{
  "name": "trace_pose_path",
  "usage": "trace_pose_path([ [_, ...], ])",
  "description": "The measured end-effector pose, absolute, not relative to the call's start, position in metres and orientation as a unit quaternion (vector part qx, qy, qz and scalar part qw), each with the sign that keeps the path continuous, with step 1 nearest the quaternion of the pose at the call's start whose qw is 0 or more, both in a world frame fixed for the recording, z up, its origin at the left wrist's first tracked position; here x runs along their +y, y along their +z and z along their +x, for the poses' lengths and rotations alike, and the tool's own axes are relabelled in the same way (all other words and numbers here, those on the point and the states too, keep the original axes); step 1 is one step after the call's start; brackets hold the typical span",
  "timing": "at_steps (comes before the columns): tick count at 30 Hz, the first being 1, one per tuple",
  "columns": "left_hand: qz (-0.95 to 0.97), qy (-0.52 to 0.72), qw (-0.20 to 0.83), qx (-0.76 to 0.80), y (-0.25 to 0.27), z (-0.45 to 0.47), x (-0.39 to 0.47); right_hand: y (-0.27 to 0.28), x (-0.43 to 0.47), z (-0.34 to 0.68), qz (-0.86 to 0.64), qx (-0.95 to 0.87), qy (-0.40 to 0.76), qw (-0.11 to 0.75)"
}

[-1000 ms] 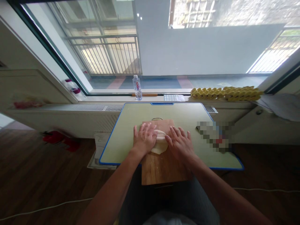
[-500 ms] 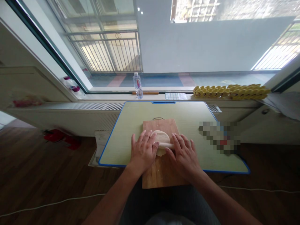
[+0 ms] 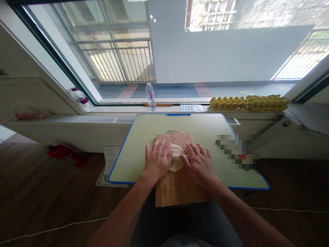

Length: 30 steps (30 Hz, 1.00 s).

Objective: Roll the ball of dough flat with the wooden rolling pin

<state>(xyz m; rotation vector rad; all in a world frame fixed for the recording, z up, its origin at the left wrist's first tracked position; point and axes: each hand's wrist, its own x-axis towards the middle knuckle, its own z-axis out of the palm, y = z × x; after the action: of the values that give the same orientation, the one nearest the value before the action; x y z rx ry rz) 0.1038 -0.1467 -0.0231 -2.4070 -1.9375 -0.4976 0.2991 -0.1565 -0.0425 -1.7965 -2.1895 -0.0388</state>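
Note:
A round, flat sheet of dough lies on a wooden cutting board. Across its middle rests a thin, pale rolling pin, its ends covered by my hands. My left hand lies palm down over the left end, fingers stretched forward and thumb beside the pin. On the right end presses my right hand, its fingers spread and its thumb pointing inward along the pin. Neither hand wraps round the pin. Dough shows both beyond the pin and on my side of it.
The board sits on a pale green table with blue edging and overhangs its near edge. A blurred-out object lies on the table's right. A plastic bottle and a yellow wavy item stand on the windowsill behind.
Both hands have moved a little forward, away from me, and the rolling pin has rolled with them across the dough. More dough now shows on my side of the pin.

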Motion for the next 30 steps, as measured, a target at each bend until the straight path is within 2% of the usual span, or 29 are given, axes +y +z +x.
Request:
trace_pose_path([
  [6, -0.770, -0.166, 0.005, -0.616, -0.026, 0.102, -0.185, -0.051, -0.188, 0.306, -0.603, -0.777, -0.015, 0.180],
  [15, -0.783, -0.173, -0.029, -0.597, -0.026, 0.094, -0.193, -0.047, -0.190, 0.317, -0.563, -0.798, 0.024, 0.214],
  [20, -0.734, -0.234, -0.007, -0.637, -0.031, 0.084, -0.202, -0.049, -0.188, 0.325, -0.559, -0.796, 0.029, 0.228],
  [23, -0.711, -0.250, 0.002, -0.657, -0.035, 0.082, -0.208, -0.053, -0.185, 0.332, -0.575, -0.778, 0.020, 0.251],
  [30, -0.733, -0.229, -0.060, -0.638, -0.035, 0.091, -0.208, -0.068, -0.181, 0.335, -0.591, -0.733, 0.011, 0.336],
])
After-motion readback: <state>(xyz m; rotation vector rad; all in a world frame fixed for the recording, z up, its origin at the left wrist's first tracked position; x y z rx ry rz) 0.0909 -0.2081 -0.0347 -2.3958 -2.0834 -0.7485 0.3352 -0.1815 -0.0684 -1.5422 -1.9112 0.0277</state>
